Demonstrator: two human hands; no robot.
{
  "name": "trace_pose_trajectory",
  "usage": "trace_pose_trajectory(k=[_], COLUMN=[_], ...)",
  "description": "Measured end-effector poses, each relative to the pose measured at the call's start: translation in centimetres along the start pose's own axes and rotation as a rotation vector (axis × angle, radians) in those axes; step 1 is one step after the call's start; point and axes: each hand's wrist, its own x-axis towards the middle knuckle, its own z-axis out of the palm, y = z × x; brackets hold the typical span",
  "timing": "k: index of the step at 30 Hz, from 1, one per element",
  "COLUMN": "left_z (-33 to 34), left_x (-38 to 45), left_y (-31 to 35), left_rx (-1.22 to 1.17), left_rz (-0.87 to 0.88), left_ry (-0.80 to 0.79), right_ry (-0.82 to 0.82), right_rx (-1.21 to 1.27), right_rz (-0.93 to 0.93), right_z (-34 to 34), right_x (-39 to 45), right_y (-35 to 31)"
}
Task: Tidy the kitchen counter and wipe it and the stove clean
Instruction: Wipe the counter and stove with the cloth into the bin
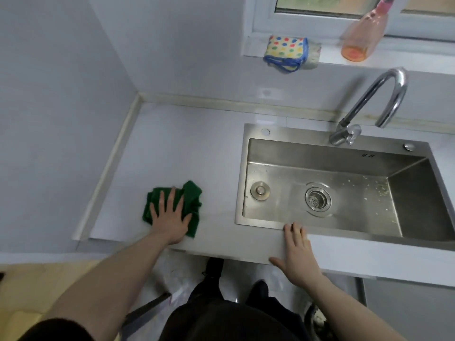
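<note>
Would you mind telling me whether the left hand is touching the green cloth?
Touching. The head view shows the left hand spread flat on top of the green cloth, palm and fingers pressing it against the counter.

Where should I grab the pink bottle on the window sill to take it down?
Grip the pink bottle around its wide lower body, coming from the front, from the sink side. It leans back against the window frame, so its back is blocked, and the narrow top gives less hold.

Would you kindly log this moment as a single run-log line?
step: wiping counter | left hand: flat on green cloth | right hand: resting on counter edge by sink | stove: not in view
</note>
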Motion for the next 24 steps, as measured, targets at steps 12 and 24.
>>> trace_pose_trajectory(k=[12,24], left_z=[1.6,6.6], left_x=[-2.3,-7.3], left_y=[-3.6,16.1], left_rx=[-0.087,-0.046], left_rz=[-0.317,0.099], left_ry=[-0.045,-0.058], right_ry=[0.002,0.035], right_rx=[0.014,0.108], right_rz=[-0.029,0.162], right_z=[1.0,1.3], right_x=[-1.6,-3.7], right_y=[2.4,5.3])
